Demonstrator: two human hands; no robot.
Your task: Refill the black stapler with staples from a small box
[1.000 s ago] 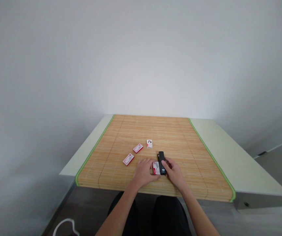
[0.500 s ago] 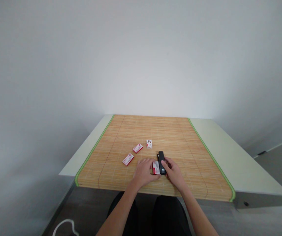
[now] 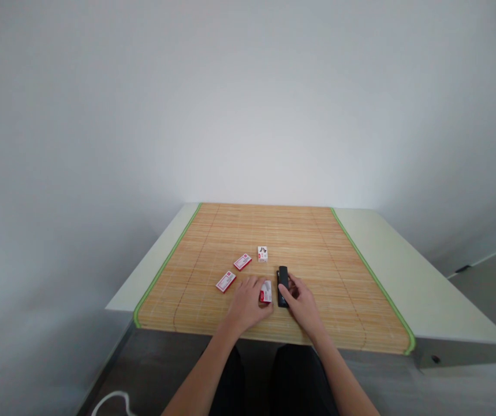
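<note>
My left hand [image 3: 248, 303] is closed around a small red-and-white box [image 3: 266, 292], thumb at its near end and fingers at its far left. Just right of that box, separated by a narrow gap, a black stapler [image 3: 283, 287] lies lengthwise on the mat. My right hand [image 3: 302, 304] grips the stapler from the right, its thumb over the top and near side. Beyond my left hand are two flat red-and-white boxes, one nearer [image 3: 226, 281] and one farther [image 3: 242, 262]. A small white box with dark print [image 3: 262, 253] sits behind the held box.
A bamboo mat [image 3: 291, 231] with green edging covers the middle of a white table [image 3: 381, 248]. White walls [image 3: 248, 115] rise behind and at the left. On the floor at the lower left lies a white cable [image 3: 118, 394].
My left hand has drawn the red-and-white box leftward, so a gap now shows between it and the stapler. My right hand and the stapler have shifted very slightly left.
</note>
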